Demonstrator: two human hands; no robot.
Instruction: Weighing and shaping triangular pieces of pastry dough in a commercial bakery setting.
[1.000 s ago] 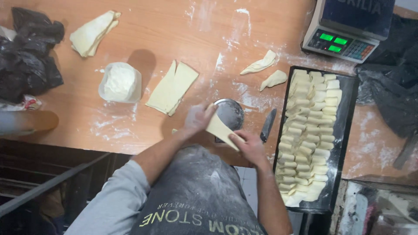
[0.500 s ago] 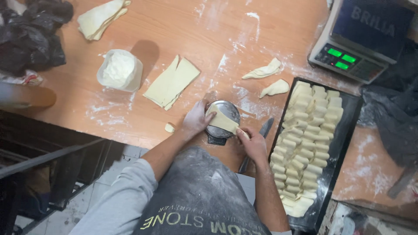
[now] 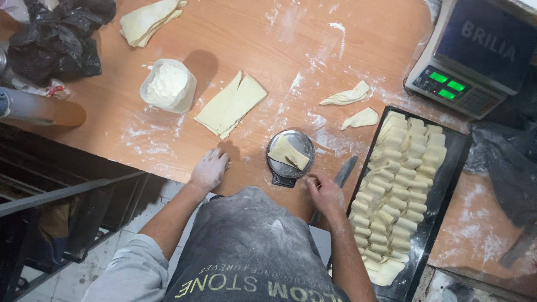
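1. The left hand (image 3: pixel 208 169) lies palm down with its fingers together, pointing to the far side, dusted white. It holds nothing.
2. The left forearm runs bare from the near left, with a grey sleeve at the elbow.
3. The right hand (image 3: pixel 324 192) is loosely curled, knuckles up, its grip empty.
4. The right forearm slants in from the near right.

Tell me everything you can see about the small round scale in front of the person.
The small scale has a round, shiny metal pan on a dark base that juts out toward the person. It sits flat on the floured wooden table, near its front edge. One folded piece of pale dough lies on the pan. The right hand is right beside its base; the left hand rests on the table, apart from it.
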